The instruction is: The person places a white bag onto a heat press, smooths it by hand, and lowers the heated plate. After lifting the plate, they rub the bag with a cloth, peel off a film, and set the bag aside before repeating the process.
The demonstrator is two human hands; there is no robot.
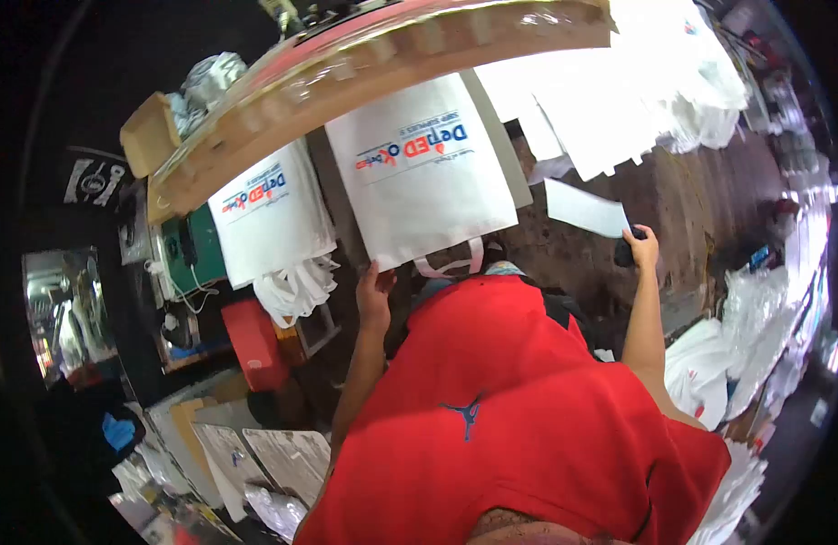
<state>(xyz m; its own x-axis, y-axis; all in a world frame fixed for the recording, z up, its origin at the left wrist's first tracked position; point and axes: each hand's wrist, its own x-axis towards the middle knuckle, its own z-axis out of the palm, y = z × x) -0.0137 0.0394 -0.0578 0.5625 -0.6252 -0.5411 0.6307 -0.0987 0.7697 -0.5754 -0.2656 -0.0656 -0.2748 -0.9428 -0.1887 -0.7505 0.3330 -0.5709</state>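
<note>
A white tote bag, printed in red and blue, lies flat on a board in front of me with its handles hanging toward my body. My left hand is at the near left corner of this bag, fingers closed on its edge. Out to the right, my right hand is closed around the dark end of a white flat sheet. The dark part is mostly covered by my fingers, and I cannot tell whether it is a separate piece.
More printed white bags are stacked at the left, their handles bunched below. A taped beam crosses above the bag. White bags lie at the upper right. A red box and framed panels stand at the left.
</note>
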